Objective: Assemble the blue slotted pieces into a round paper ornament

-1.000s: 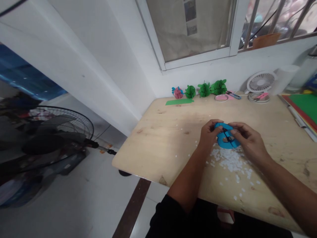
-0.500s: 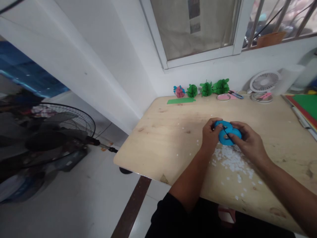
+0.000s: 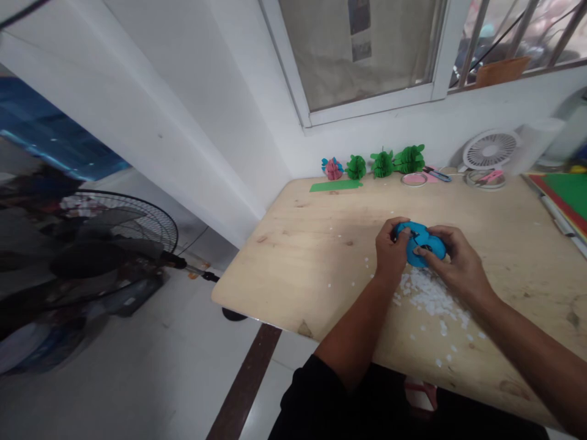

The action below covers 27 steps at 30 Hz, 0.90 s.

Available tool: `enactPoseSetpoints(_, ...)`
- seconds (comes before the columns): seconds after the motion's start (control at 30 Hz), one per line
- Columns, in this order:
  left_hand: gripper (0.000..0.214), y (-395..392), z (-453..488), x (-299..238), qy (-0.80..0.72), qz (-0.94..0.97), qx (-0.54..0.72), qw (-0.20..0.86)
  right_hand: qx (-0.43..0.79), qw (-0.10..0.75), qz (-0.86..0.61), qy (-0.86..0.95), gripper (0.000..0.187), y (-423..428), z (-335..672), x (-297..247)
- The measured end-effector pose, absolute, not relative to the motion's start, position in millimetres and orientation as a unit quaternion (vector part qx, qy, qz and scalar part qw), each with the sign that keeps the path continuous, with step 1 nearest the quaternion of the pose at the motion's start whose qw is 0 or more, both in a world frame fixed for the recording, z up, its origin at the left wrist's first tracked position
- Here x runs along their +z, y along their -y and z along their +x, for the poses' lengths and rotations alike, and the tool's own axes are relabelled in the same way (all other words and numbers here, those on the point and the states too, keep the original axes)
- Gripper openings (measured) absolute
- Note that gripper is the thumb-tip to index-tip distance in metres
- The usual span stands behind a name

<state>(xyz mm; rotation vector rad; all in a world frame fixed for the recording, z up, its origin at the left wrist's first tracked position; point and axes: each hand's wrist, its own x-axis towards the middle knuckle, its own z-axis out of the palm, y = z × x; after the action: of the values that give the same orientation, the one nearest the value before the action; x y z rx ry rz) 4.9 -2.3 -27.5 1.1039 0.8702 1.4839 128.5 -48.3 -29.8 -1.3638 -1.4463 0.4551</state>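
Over the right half of the table, both hands hold a bright blue piece with rounded lobes (image 3: 419,258), seemingly paper, with dark marks or gaps on its top. My left hand (image 3: 389,250) grips its left side, thumb on top and fingers curled behind. On the right side, my right hand (image 3: 461,260) pinches it with the thumb laid across the upper face. Both hands' far fingertips are partly hidden. Small white paper scraps (image 3: 433,296) lie scattered on the table just below the piece.
Along the wall stand several green paper crafts (image 3: 409,160) and a pink-and-blue one (image 3: 332,168), behind a green strip (image 3: 334,186). A cutter (image 3: 438,175), a tape roll (image 3: 414,179), a small white fan (image 3: 491,151) and coloured sheets (image 3: 566,194) lie farther right. A floor fan (image 3: 114,244) stands left.
The blue piece has tilted slightly between the hands, and the right thumb has shifted a little to the left across it. Both hands keep their grip.
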Motion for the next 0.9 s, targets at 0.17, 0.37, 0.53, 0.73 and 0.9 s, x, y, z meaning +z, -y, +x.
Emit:
enactPoseSetpoints(0.17,0.014,3.9,7.5,-28.3,-0.364,0.458,0.619,0.524,0.179,0.516,-0.583,0.602,0.062,50.8,127.2,-29.5)
enactPoseSetpoints(0.37,0.013,10.8,13.8,-29.4,-0.374,0.452,0.616,0.525,0.158,0.497,-0.614,0.593,0.059,52.3,121.7,-26.7)
enactPoseSetpoints(0.53,0.018,15.0,18.8,-31.2,-0.391,0.445,0.619,0.516,0.149,0.494,-0.615,0.596,0.052,52.3,120.3,-26.6)
enactPoseSetpoints(0.73,0.025,18.6,23.4,-33.8,-0.396,0.414,0.627,0.528,0.148,0.501,-0.606,0.6,0.052,51.6,121.6,-30.0)
enactPoseSetpoints(0.9,0.029,21.9,23.6,-31.1,-0.389,0.415,0.628,0.532,0.151,0.505,-0.607,0.595,0.051,51.3,120.9,-30.6)
